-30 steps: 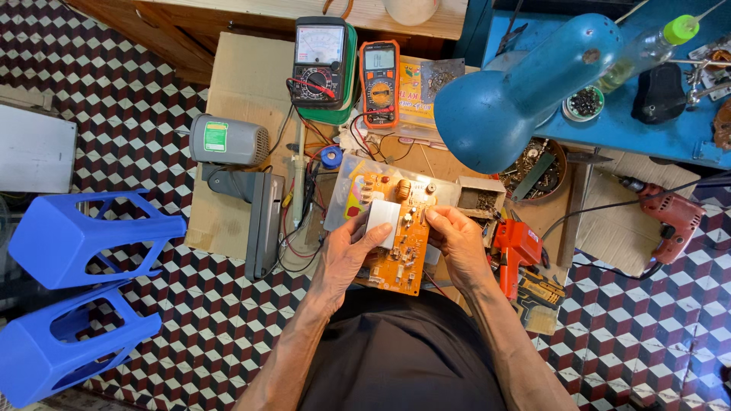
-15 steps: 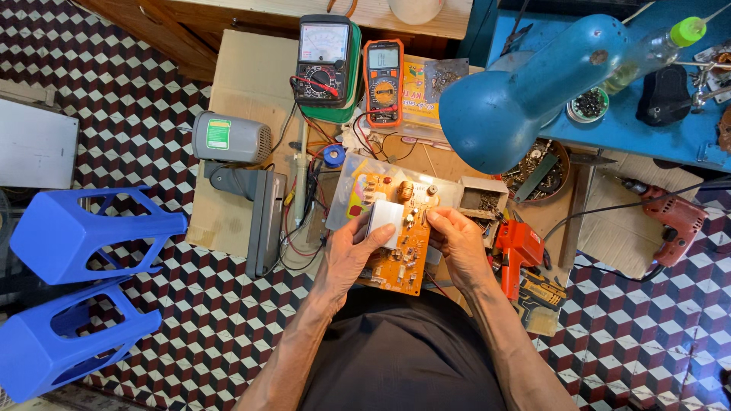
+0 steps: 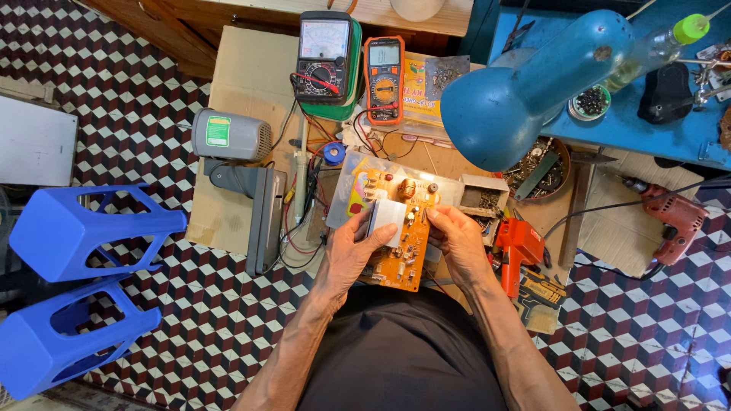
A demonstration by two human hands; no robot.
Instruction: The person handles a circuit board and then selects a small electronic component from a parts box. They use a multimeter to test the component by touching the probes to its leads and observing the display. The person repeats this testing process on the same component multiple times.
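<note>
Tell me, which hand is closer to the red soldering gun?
The right hand. It grips the orange circuit board's right edge, just beside the red soldering gun. The left hand holds the board's far side, farther away.

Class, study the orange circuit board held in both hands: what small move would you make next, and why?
Probably tilt the orange circuit board toward the blue lamp. The left hand grips its left edge over the pale metal block, and the right hand holds the right edge, so both hands already steady it. The small parts under the fingers are hard to see.
</note>
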